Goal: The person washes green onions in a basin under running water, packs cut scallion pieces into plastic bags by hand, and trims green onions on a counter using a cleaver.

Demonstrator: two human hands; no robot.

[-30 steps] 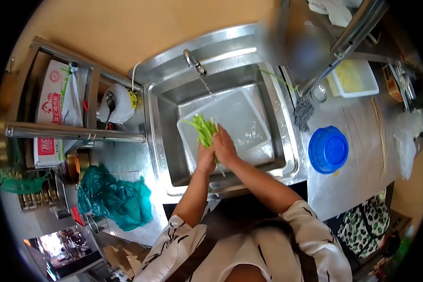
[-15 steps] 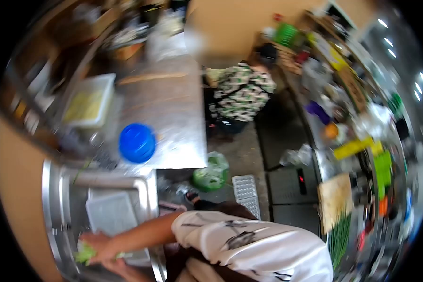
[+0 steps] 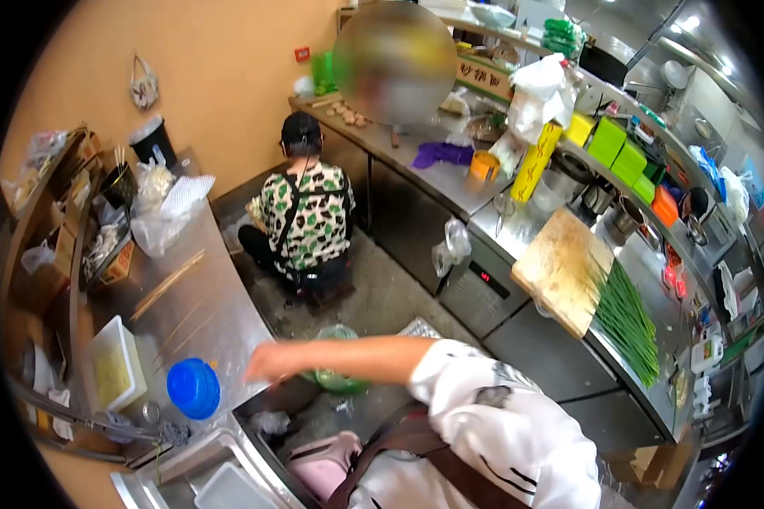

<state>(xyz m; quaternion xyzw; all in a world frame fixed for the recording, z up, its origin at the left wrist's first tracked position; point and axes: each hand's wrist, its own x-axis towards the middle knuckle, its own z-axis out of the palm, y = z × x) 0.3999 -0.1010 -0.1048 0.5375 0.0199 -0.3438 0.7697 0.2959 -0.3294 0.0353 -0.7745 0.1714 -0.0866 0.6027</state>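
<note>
My right hand (image 3: pixel 271 363) is stretched out past the corner of the steel counter (image 3: pixel 254 327). Motion blurs its fingers, so I cannot make out whether anything is in them. Just beyond the forearm, on the floor, stands a green tub (image 3: pixel 341 377) lined with a clear bag, partly covered by the arm. A blue plastic bowl (image 3: pixel 193 388) sits on the counter to the left of this hand. Below it is the steel sink (image 3: pixel 221 445), with a translucent white tray (image 3: pixel 233 489) inside. My left hand is out of view.
A person in a patterned shirt (image 3: pixel 307 216) crouches on the floor ahead. On the right-hand counter lie a wooden cutting board (image 3: pixel 560 270) and long green stalks (image 3: pixel 628 327). A pink bag (image 3: pixel 324 462) is by the sink. A white container (image 3: pixel 114 365) stands at the left.
My right hand has left the sink, where both hands held a leafy green vegetable, and swung out over the counter corner. My left hand and the vegetable have gone from view. The camera has turned.
</note>
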